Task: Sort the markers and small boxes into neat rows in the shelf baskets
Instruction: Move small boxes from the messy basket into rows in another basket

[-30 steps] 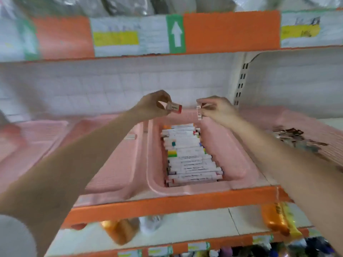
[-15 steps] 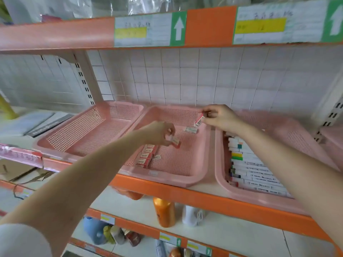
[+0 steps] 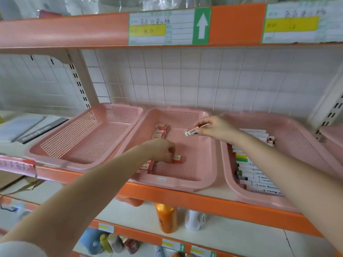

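Small box lowered to basket floor, left fingers gripping it, right fingers still pinching barcoded box

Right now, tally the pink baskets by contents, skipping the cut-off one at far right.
Middle basket, small boxes: 1
Right basket, markers: 1
Left basket, empty: 1
Total: 3

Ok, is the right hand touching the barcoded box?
Touching. Head view shows the right hand pinching one end of the barcoded box above the middle basket.
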Demonstrator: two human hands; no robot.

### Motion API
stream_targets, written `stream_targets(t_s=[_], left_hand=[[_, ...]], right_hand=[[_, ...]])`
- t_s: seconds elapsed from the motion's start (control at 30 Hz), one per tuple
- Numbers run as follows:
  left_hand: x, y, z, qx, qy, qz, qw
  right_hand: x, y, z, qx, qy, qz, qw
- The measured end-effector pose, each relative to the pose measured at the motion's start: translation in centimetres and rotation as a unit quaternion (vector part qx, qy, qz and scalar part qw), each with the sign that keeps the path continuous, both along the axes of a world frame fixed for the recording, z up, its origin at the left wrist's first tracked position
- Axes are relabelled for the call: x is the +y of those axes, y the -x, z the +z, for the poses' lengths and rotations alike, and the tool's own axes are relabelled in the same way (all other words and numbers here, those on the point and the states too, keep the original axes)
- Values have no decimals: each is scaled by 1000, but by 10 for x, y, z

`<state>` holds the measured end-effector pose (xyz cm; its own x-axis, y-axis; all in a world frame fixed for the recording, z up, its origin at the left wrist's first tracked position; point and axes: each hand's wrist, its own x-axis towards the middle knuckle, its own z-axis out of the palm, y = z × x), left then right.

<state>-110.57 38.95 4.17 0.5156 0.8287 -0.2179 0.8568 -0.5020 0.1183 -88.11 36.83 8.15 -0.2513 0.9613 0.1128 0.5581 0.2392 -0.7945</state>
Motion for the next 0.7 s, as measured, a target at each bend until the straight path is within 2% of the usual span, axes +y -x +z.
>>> stream_targets(t_s=[0.07,0.1,0.17,0.23,0.37,0.5,0.6,0.7], left_hand=[[-1,0,5,-55,-41,21,997],[-2,0,9,-115,-70,31,990],[-3,-5,17,-260,-109,45,959],[-4,-11,22,-353,-135,40,925],[-4,-17,20,-402,-157,24,902],[-1,-16,11,-421,-143,69,893],[1,-16,12,-476,-84,104,869],[1,-16,14,-523,0,148,840]], right_hand=[[4,6,-4,20,2,-15,1000],[6,8,-6,11,-7,-30,999],[12,12,-9,-39,-41,-62,996],[16,17,-10,-51,-51,-74,995],[14,26,-13,17,-34,-70,997],[13,23,-17,-20,-50,-55,997],[11,24,-17,-23,-56,-27,998],[10,26,-19,-63,-80,-18,995]])
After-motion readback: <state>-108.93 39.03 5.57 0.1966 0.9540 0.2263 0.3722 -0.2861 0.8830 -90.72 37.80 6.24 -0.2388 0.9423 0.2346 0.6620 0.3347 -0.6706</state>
